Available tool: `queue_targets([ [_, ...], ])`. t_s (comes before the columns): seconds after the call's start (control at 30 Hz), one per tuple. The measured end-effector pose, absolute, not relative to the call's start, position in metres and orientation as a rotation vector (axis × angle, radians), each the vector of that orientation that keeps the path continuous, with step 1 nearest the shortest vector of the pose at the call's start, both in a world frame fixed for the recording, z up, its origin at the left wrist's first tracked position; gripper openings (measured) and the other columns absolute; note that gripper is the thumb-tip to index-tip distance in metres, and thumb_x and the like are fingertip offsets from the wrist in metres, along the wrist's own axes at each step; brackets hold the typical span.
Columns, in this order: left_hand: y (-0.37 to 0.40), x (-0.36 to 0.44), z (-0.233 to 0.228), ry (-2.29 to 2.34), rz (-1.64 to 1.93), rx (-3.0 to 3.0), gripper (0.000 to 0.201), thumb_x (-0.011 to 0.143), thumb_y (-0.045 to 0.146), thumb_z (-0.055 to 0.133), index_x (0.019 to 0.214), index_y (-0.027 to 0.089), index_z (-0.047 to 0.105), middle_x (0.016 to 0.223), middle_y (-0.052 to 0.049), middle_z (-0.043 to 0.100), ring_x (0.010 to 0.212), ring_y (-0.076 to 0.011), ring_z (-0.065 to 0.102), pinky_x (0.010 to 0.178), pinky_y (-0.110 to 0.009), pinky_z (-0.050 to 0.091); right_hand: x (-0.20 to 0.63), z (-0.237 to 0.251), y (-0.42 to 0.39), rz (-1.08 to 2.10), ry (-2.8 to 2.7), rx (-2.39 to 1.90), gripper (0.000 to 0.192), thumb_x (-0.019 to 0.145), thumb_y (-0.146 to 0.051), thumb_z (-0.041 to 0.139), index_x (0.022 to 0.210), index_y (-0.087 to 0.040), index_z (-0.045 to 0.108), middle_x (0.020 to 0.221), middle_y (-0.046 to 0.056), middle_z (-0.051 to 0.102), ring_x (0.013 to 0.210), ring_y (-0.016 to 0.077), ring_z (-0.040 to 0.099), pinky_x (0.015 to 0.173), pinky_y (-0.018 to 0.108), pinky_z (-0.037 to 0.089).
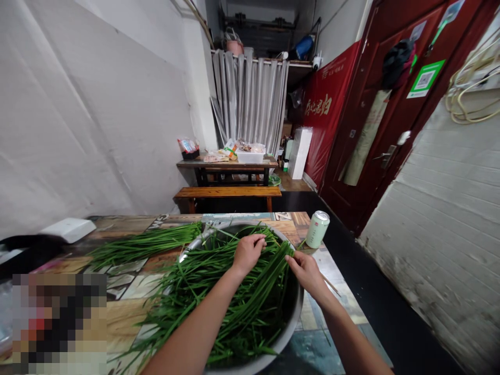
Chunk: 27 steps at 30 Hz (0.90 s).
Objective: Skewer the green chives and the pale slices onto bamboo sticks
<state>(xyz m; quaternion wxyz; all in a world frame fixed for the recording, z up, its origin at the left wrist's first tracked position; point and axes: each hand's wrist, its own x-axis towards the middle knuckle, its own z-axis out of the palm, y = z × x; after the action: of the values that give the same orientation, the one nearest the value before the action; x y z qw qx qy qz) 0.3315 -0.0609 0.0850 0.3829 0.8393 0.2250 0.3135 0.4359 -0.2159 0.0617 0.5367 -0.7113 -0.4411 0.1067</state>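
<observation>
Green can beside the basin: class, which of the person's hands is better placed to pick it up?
Probably the right hand: it lies nearer the green can, while the left hand rests on the chives.

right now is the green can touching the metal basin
Apart. The head view shows the green can standing on the table beside the metal basin, with a strip of tabletop visible between the can and the basin's rim.

Two bare hands are working over a metal basin (291, 325) heaped with long green chives (234, 297), the left hand (247, 252) and right hand (304, 271) both pinching stalks, a green can (317, 229) standing nearby.
</observation>
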Motion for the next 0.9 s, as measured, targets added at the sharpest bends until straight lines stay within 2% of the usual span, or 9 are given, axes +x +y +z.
queue_targets([
  [0.13,-0.063,0.333,0.084,0.592,0.837,2.158,0.022,0.075,0.026,0.049,0.085,0.018,0.067,0.082,-0.004,0.069,0.077,-0.0159,0.062,0.073,-0.027,0.047,0.435,0.062,-0.216,0.249,-1.053,-1.694,0.031,0.079,-0.038,0.046,0.058,-0.016,0.052,0.05,-0.003,0.046,0.049,0.0125,0.043,0.048,0.021,0.031],
  [0.27,-0.064,0.337,0.081,0.625,0.741,1.964,0.026,0.075,0.029,0.049,0.088,0.013,0.064,0.067,-0.003,0.067,0.053,-0.0122,0.059,0.054,-0.023,0.046,0.435,0.063,-0.217,0.25,-1.053,-1.696,0.03,0.079,-0.036,0.046,0.058,-0.016,0.053,0.05,-0.003,0.047,0.048,0.0121,0.043,0.047,0.021,0.031],
  [0.33,-0.067,0.338,0.081,0.605,0.708,1.896,0.026,0.073,0.03,0.051,0.088,0.012,0.064,0.067,-0.004,0.067,0.05,-0.0112,0.058,0.05,-0.021,0.045,0.436,0.063,-0.217,0.258,-1.059,-1.692,0.029,0.079,-0.036,0.046,0.061,-0.015,0.056,0.052,-0.002,0.05,0.05,0.0127,0.045,0.048,0.021,0.033],
  [0.5,-0.073,0.34,0.084,0.566,0.733,1.843,0.025,0.072,0.029,0.054,0.086,0.013,0.065,0.072,-0.005,0.068,0.055,-0.0121,0.061,0.05,-0.021,0.046,0.436,0.063,-0.217,0.266,-1.066,-1.692,0.028,0.079,-0.035,0.046,0.065,-0.014,0.059,0.057,0.0,0.055,0.053,0.0144,0.048,0.05,0.022,0.036],
  [0.9,-0.072,0.34,0.079,0.531,0.816,1.877,0.023,0.072,0.029,0.055,0.086,0.014,0.067,0.072,-0.004,0.069,0.058,-0.0134,0.062,0.059,-0.024,0.049,0.437,0.062,-0.217,0.273,-1.065,-1.693,0.028,0.08,-0.033,0.045,0.062,-0.015,0.056,0.055,-0.001,0.052,0.053,0.0136,0.046,0.05,0.022,0.035],
])
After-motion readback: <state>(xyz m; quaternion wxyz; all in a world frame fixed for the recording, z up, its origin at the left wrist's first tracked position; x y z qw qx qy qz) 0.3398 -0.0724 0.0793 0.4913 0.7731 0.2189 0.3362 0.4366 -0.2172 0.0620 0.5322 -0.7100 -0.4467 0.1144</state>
